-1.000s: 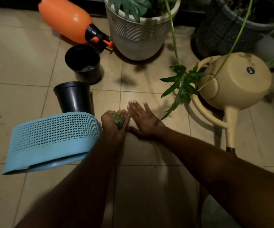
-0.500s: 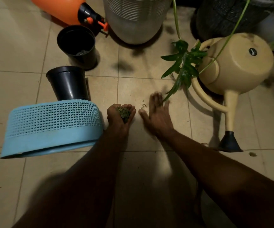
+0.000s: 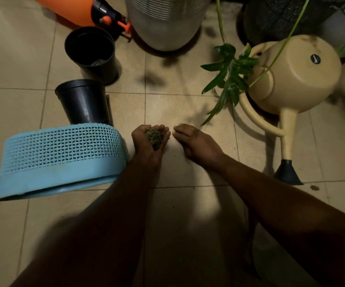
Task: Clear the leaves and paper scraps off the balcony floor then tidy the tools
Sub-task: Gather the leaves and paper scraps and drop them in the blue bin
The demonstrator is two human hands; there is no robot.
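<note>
My left hand [image 3: 146, 142] is cupped palm-up just above the beige tiled floor [image 3: 188, 204], holding a small heap of green leaf bits [image 3: 154, 137]. My right hand [image 3: 194, 141] lies palm-down on the tile right beside it, fingers curled inward toward the left hand; whether anything is under it is hidden. A light blue perforated basket [image 3: 61, 160] lies tipped on the floor just left of my left hand. A beige watering can [image 3: 296, 75] with a black nozzle [image 3: 287, 172] stands at the right.
Two black plastic pots [image 3: 90, 52] [image 3: 83, 101] stand behind the basket. An orange sprayer bottle [image 3: 78, 7] lies at the top left. A grey ribbed planter [image 3: 165, 21] and a dark planter [image 3: 281, 17] line the back; a green leaf [image 3: 227, 77] hangs over the floor. Specks [image 3: 314, 187] dot the tiles.
My right hand has drawn back across the tile toward my left hand, its fingers curling from flat and spread. The view has tilted down; the left hand keeps its leaf bits.
</note>
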